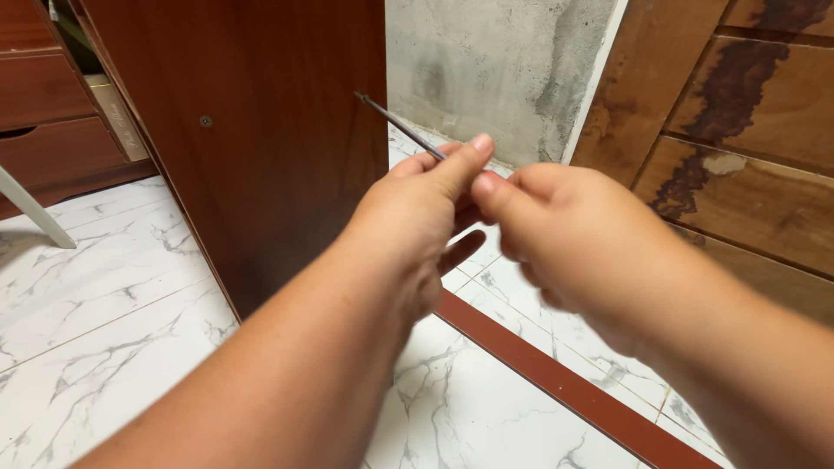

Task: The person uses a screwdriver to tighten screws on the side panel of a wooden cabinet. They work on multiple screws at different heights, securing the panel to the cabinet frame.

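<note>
Both forearms reached in from the lower edge and met at centre frame. The left hand [417,208] pinched a thin metal rod [400,127], its tip at the brown panel [252,130]'s edge; the right hand [565,234]'s grip closed at the rod's near end.

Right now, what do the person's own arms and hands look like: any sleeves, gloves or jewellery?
Both forearms are bare, with no sleeves in view. The left hand and right hand wear no gloves; no rings, watch or bands show on the visible parts. Fingernails are short and unpainted.
</note>
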